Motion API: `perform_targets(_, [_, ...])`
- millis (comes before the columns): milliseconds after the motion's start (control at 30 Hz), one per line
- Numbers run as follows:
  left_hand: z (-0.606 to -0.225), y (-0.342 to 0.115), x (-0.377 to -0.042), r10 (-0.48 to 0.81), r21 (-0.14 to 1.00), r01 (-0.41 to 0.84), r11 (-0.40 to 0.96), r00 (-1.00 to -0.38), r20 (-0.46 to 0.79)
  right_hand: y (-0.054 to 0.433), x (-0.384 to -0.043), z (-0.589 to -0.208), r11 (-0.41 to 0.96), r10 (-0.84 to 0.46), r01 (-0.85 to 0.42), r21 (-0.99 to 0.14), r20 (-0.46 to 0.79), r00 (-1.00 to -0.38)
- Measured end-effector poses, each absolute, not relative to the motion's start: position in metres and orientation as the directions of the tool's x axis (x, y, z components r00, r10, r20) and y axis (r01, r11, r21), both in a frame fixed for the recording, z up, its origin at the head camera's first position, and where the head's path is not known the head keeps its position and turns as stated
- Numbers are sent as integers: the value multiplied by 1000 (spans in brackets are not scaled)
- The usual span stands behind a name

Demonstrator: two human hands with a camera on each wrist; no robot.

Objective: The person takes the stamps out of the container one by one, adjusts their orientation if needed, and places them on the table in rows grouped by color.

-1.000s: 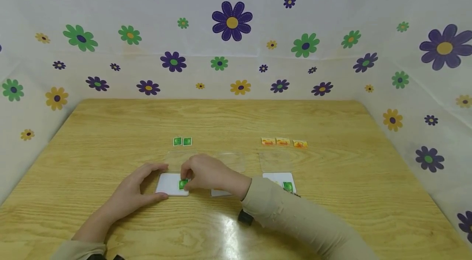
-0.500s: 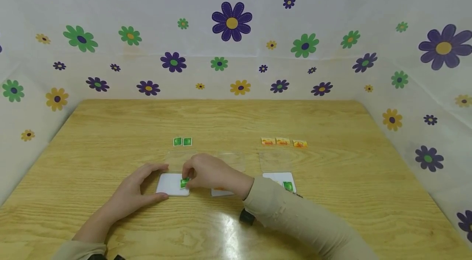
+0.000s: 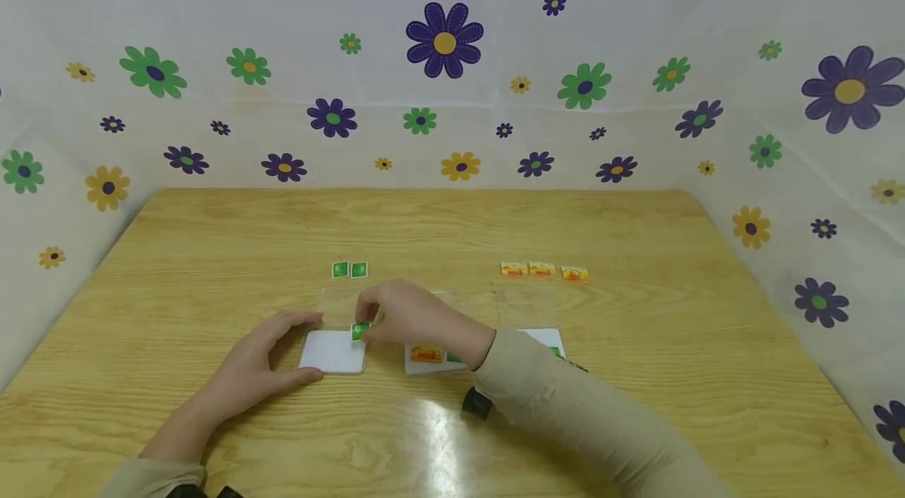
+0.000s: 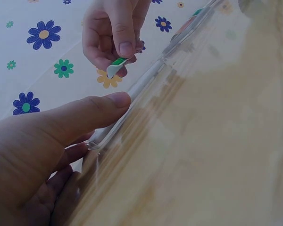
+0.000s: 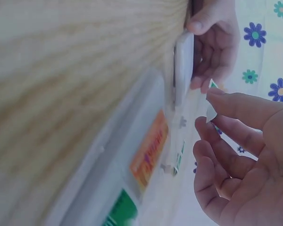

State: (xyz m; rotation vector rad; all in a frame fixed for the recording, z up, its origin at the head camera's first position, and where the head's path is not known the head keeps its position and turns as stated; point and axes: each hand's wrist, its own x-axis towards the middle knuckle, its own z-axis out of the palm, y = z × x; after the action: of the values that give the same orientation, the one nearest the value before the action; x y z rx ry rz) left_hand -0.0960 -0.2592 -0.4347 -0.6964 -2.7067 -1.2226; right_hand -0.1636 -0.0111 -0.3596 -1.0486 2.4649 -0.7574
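Observation:
My left hand (image 3: 254, 360) holds a flat white box (image 3: 331, 353) on the table, thumb at its near edge and fingers at its far edge. In the left wrist view the thumb (image 4: 96, 113) lies along the box's rim. My right hand (image 3: 410, 316) pinches a small green square sticker (image 3: 358, 332) between thumb and forefinger, over the box's far right corner. The sticker's pale back (image 5: 211, 113) curls outward in the right wrist view. The top of this box is plain white.
A second white box (image 3: 417, 369), with orange and green stickers, lies partly under my right forearm. A third box (image 3: 547, 336) is half hidden by the sleeve. Behind are clear plastic covers (image 3: 526, 305), two green stickers (image 3: 349, 269) and three orange stickers (image 3: 542, 269).
My right hand has lifted the green sticker off the white box's right side and moved it away from me and slightly right. The left hand has stayed in place.

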Motion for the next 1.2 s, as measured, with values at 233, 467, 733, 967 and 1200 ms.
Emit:
perform_targets(233, [-434, -259, -95, 370, 697, 442, 564, -890, 265, -10, -177, -356, 623, -692, -501, -601, -124, -711])
perform_targets(467, [-434, -259, -94, 371, 696, 433, 573, -894, 250, -11, -202, -356, 658, -641, -464, -593, -118, -759])
perform_targets(733, [-436, -260, -95, 373, 694, 429, 578, -896, 243, -13, -229, -361, 703, -585, -413, -579, -140, -799])
perform_targets(967, [-437, -261, -96, 370, 691, 427, 584, -897, 241, -16, -242, -372, 717, -572, -403, -569, -149, -807])
perform_targets(1200, [-436, -260, -96, 365, 698, 421, 579, -900, 239, -18, -247, -375, 722, -576, -419, -551, -141, -805])
